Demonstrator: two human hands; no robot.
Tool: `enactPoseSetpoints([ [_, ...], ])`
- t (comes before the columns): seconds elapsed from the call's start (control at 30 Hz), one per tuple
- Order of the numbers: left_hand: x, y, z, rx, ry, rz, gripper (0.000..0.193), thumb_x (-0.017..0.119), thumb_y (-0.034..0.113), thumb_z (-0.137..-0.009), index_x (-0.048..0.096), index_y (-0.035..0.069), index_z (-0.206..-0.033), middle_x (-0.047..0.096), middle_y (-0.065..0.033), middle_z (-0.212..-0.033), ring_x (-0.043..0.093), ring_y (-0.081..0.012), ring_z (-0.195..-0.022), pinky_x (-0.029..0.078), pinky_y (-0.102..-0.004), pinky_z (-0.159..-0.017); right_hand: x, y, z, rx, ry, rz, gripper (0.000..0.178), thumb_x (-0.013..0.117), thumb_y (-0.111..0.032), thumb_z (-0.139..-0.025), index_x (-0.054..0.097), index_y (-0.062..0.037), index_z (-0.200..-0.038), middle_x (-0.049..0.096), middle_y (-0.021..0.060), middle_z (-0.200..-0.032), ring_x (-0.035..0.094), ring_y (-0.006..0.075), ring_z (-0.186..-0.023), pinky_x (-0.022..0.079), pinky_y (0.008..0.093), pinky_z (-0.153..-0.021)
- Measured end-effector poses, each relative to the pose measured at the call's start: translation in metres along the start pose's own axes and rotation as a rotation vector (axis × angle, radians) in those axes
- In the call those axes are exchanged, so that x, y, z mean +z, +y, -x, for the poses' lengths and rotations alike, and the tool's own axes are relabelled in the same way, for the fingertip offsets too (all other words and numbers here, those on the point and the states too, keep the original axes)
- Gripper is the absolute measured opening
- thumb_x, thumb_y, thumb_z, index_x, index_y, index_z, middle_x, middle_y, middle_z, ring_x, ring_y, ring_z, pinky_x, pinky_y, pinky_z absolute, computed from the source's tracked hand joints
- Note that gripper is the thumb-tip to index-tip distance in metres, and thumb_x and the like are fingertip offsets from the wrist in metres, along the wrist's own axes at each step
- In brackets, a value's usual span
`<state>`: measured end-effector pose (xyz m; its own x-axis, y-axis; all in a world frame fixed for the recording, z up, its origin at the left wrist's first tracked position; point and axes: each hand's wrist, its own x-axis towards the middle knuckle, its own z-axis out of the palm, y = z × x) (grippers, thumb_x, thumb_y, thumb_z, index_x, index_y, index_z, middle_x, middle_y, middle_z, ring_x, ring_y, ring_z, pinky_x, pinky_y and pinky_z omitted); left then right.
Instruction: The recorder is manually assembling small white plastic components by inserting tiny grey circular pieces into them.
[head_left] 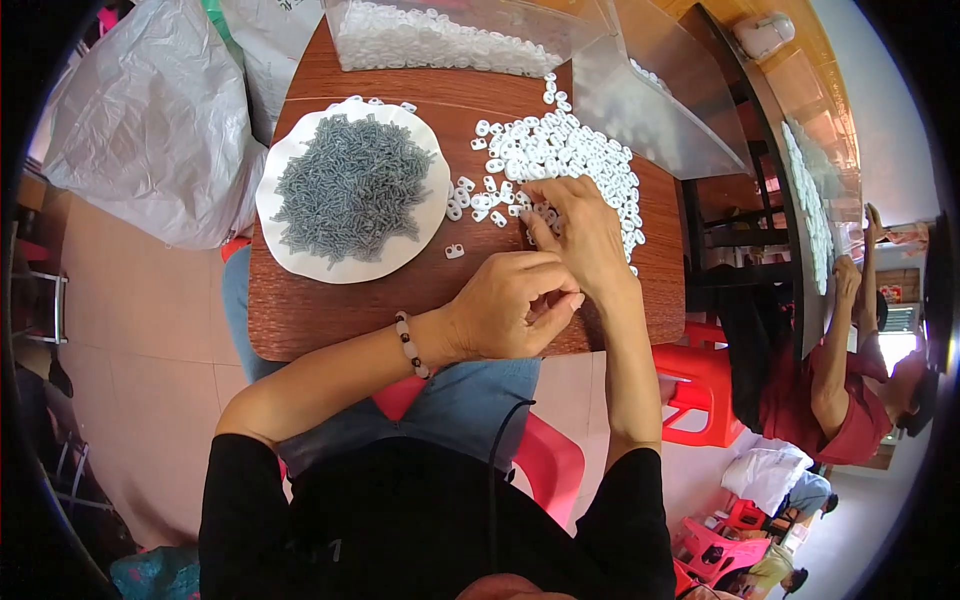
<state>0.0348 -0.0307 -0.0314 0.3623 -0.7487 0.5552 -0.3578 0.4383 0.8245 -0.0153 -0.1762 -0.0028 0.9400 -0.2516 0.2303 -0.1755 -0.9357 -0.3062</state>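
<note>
Nearest me, the person's left hand (pixel 515 305), a beaded bracelet (pixel 409 345) at its wrist, curls above the brown wood-grain bench (pixel 350 322), thumb and forefinger tips pressed together; if anything sits between them, it is too small to see. Just beyond, the right hand (pixel 588 235) bends over the small white oval pieces with holes (pixel 610 170), its fingers arched; I cannot tell whether they pinch one. Those pieces lie in a broad spread, a few straying toward the white scalloped plate (pixel 330 271) on the left, heaped with short grey translucent rods (pixel 350 185). Farther back, a clear plastic bin (pixel 555 22) holds more white pieces. Judging by these loose supplies, plenty remains to handle; I cannot make out any finished work.
</note>
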Motion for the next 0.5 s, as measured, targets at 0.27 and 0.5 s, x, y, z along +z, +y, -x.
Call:
enactPoseSetpoints([
  [0.27, 0.001, -0.001, -0.001, 0.017, 0.021, 0.008, 0.006, 0.067, 0.003, -0.081, 0.061, 0.001, -0.081, 0.057, -0.0083, -0.07, 0.052, -0.0177, -0.052, 0.042, -0.0296, -0.049, 0.006, 0.006, 0.003, 0.063, 0.013, -0.037, 0.016, 0.073, -0.008, -0.078, 0.065, -0.0058, -0.092, 0.064, 0.0082, -0.081, 0.057, 0.0269, -0.083, 0.048, 0.037, -0.069],
  [0.5, -0.004, -0.002, -0.004, -0.101, 0.177, -0.006, 0.006, 0.065, 0.004, -0.085, 0.062, 0.0, -0.082, 0.054, -0.0012, -0.067, 0.044, -0.0058, -0.053, 0.034, -0.0229, -0.047, 0.008, 0.005, 0.013, 0.259, 0.155, -0.32, 0.011, 0.07, -0.009, -0.085, 0.062, -0.0041, -0.091, 0.06, 0.0067, -0.069, 0.054, 0.0131, -0.061, 0.044, 0.0274, -0.057],
])
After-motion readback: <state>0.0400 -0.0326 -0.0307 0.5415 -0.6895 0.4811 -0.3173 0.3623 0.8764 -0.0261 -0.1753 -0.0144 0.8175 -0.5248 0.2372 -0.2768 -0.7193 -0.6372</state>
